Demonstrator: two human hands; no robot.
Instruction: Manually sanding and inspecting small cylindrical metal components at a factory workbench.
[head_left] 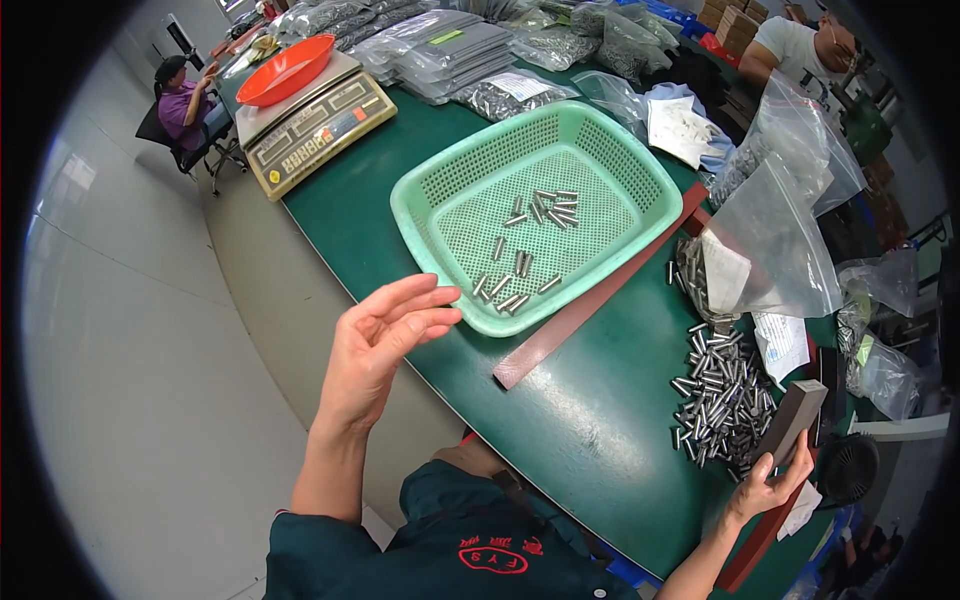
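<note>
My left hand (pixel 378 340) hovers at the near left rim of a light green plastic basket (pixel 415 222), fingers loosely stretched and nothing visible in them. Inside the basket lie several short metal pins (pixel 555 207), some bunched toward the middle, others scattered at the near end. On the right, my right hand (pixel 768 487) grips a brown-grey rectangular block (pixel 795 415), tilted up beside a heap of metal pins (pixel 722 395). That heap spills from a clear plastic bag (pixel 775 255) lying on the green tabletop.
A weighing scale (pixel 325 125) carrying a red tray (pixel 288 70) stands at the far left. Stacked plastic bags (pixel 430 50) line the back. A reddish-brown bar (pixel 600 300) runs beside the basket. Two other people (pixel 183 108) sit farther off, left and right.
</note>
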